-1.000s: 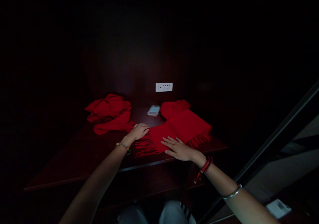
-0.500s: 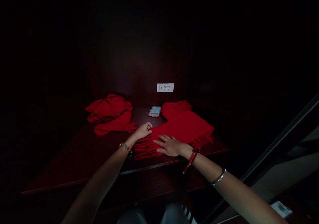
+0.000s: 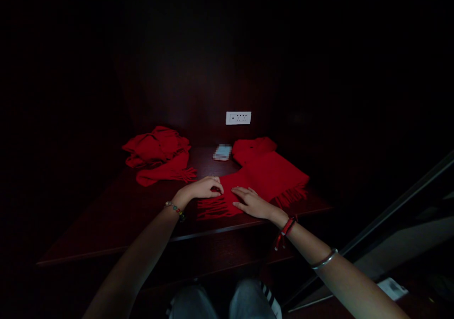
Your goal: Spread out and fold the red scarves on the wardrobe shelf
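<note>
The flat red fringed wool scarf lies mid-bench (soft, light, limp); left hand pinches its 9 o'clock edge, right hand rests flat, open; best gripped along folded edges

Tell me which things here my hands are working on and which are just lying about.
In hand:
- left hand, fingers curled on the fringed scarf
- right hand, flat on the same scarf

Lying about:
- crumpled red scarf, back left on the dark desk
- small pale object, blurred
- wall socket
</note>
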A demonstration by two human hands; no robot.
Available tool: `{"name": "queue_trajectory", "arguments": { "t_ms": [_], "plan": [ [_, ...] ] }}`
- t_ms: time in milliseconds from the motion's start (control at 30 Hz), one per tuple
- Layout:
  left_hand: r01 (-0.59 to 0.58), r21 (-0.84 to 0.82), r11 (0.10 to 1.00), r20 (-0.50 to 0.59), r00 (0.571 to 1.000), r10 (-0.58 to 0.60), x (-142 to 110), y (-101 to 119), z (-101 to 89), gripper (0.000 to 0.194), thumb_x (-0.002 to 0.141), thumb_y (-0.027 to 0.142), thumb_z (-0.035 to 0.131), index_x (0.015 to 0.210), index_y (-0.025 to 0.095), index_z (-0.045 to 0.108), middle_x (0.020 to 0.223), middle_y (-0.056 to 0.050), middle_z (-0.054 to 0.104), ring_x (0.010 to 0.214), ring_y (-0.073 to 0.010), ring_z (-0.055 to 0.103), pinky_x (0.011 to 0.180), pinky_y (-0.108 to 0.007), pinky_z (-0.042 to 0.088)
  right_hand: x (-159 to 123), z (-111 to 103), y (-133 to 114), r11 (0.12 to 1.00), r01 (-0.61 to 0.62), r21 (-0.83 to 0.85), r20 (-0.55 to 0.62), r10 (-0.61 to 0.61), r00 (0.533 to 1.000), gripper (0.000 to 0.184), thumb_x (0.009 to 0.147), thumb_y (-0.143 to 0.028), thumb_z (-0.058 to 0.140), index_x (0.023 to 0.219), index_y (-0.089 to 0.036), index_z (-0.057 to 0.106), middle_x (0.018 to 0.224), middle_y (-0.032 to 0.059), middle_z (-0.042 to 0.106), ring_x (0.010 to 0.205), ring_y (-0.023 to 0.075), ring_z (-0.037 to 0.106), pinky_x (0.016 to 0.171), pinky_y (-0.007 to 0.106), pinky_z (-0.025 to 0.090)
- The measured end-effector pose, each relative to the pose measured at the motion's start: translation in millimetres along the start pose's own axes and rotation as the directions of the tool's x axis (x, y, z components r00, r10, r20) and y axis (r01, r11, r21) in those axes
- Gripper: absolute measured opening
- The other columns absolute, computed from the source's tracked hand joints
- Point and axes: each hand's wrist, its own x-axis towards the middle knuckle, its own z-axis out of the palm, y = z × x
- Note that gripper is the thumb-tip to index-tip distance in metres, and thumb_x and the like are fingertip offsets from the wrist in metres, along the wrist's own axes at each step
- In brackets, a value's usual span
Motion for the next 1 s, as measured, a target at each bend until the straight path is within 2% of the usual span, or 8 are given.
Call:
{"name": "queue_trajectory", "arguments": {
  "t_ms": [167,300,400,567,700,800,900,1000],
  "plan": [
    [0.060,0.097,0.993,-0.042,0.998,-0.056,0,-2,4.2,0.021,0.079,0.022,0.051,0.095,0.020,0.063,0.084,-0.003,0.055,0.079,-0.0127,0.050,0.075,-0.022,0.037,2,1,-1,1.000,-0.016,-0.006,0.032,0.016,0.999,0.052,0.083,-0.041,0.037,0.128,-0.016,0.035,0.131,0.0128,0.036,0.120,0.0239,0.030,0.100,0.045,0.017],
    [0.077,0.117,0.990,-0.076,0.995,-0.068,-2,1,3.6,0.019,0.079,0.021,0.050,0.093,0.019,0.063,0.088,-0.004,0.053,0.083,-0.0141,0.049,0.079,-0.024,0.037,5,1,0,0.999,-0.025,0.027,0.059,0.023,0.998,0.049,0.081,-0.040,0.041,0.126,-0.020,0.038,0.129,0.0114,0.035,0.120,0.0236,0.029,0.100,0.046,0.015],
    [0.098,0.110,0.989,-0.111,0.990,-0.086,-1,5,3.7,0.020,0.077,0.022,0.052,0.095,0.019,0.060,0.092,-0.004,0.052,0.087,-0.0153,0.049,0.081,-0.025,0.037,9,0,0,0.993,-0.070,0.092,0.058,0.065,0.996,0.046,0.077,-0.035,0.048,0.120,-0.021,0.042,0.123,0.0098,0.039,0.116,0.0218,0.035,0.099,0.047,0.016],
    [0.089,0.102,0.991,-0.057,0.995,-0.083,0,1,6.7,0.019,0.079,0.020,0.048,0.095,0.018,0.059,0.096,-0.005,0.054,0.090,-0.0147,0.050,0.084,-0.025,0.036,17,-1,1,0.973,-0.144,0.183,0.052,0.136,0.989,0.037,0.072,-0.027,0.055,0.107,-0.020,0.050,0.114,0.0072,0.045,0.109,0.0205,0.041,0.097,0.048,0.018],
    [0.115,0.101,0.988,-0.059,0.992,-0.109,-2,-2,5.1,0.021,0.079,0.022,0.049,0.097,0.016,0.058,0.095,-0.006,0.055,0.089,-0.0151,0.051,0.083,-0.025,0.037,9,2,0,0.983,-0.059,0.174,-0.052,0.069,0.996,0.038,0.075,-0.028,0.054,0.112,-0.023,0.048,0.113,0.0070,0.046,0.108,0.0201,0.042,0.097,0.046,0.021],
    [0.075,0.080,0.994,-0.086,0.994,-0.068,-2,4,1.9,0.021,0.077,0.021,0.050,0.097,0.017,0.057,0.097,-0.005,0.055,0.090,-0.0147,0.051,0.083,-0.025,0.037,-4,2,-6,0.990,0.067,0.127,-0.108,-0.054,0.993,0.048,0.076,-0.036,0.054,0.120,-0.022,0.043,0.117,0.0090,0.044,0.110,0.0208,0.040,0.096,0.042,0.025],
    [0.038,0.058,0.998,-0.150,0.988,-0.029,2,11,-0.3,0.018,0.080,0.016,0.043,0.088,0.016,0.059,0.090,-0.004,0.055,0.084,-0.0126,0.051,0.080,-0.022,0.037,-13,-4,-12,0.971,0.209,0.116,-0.099,-0.198,0.975,0.035,0.080,-0.037,0.048,0.110,-0.019,0.053,0.109,0.0089,0.051,0.103,0.0180,0.046,0.091,0.032,0.033],
    [0.050,0.067,0.996,-0.199,0.979,-0.036,4,14,-0.1,0.017,0.080,0.016,0.042,0.081,0.015,0.059,0.082,-0.003,0.055,0.078,-0.0120,0.051,0.076,-0.022,0.038,-16,-16,-11,0.949,0.277,0.151,-0.082,-0.267,0.960,0.027,0.082,-0.035,0.045,0.099,-0.018,0.058,0.098,0.0072,0.056,0.092,0.0155,0.052,0.085,0.027,0.038]
  ]
}}
